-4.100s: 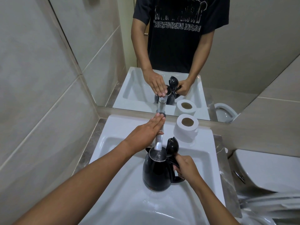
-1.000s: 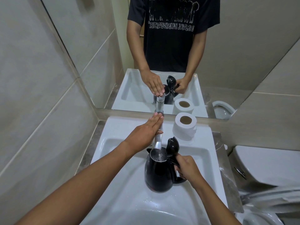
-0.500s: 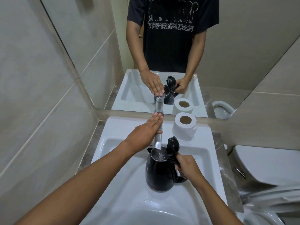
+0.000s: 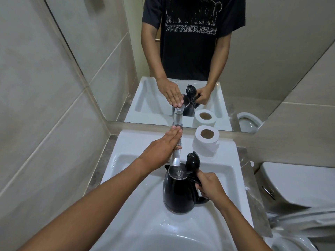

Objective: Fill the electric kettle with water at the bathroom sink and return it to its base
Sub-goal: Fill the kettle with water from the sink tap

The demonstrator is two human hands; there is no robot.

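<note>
Nothing moved, left hand (image 4: 159, 148) flat on chrome tap (image 4: 176, 156), right hand (image 4: 210, 185) gripping glossy kettle (image 4: 177, 192)

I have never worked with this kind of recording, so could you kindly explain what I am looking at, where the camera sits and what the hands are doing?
There is no machine here: a person wears one wide-angle camera on the head, looking down at their own two bare hands. The upper half of the picture is a mirror, so the figure in the black T-shirt is the same person reflected.

The right hand grips the handle of a black electric kettle, lid flipped open, held in the white sink under the tap. The left hand rests on top of the tap. Water ripples inside the kettle's mouth.

A toilet roll stands on the sink's back ledge, and a toilet sits to the right.
</note>
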